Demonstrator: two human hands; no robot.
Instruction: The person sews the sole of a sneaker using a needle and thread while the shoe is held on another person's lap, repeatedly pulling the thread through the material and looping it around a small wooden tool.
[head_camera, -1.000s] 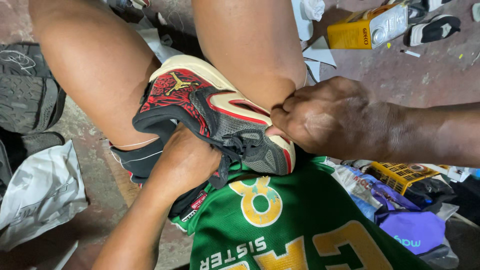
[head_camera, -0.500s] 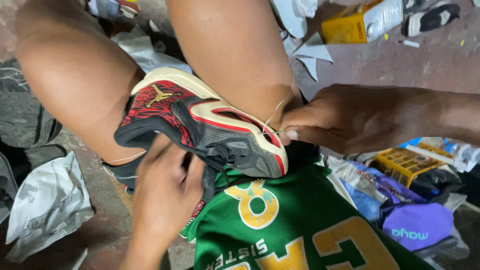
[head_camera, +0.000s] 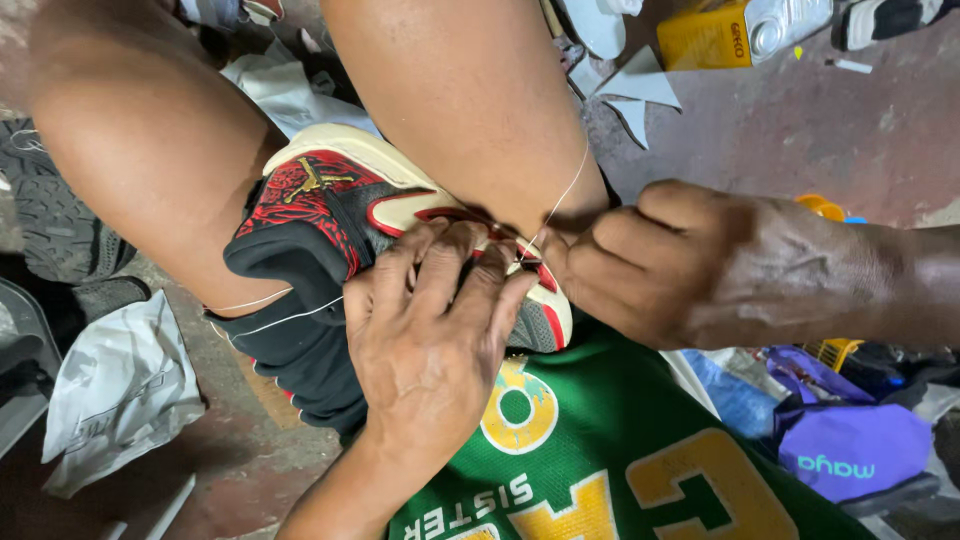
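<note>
Both hands (head_camera: 520, 300) on red-black sneaker (head_camera: 330, 215)
</note>
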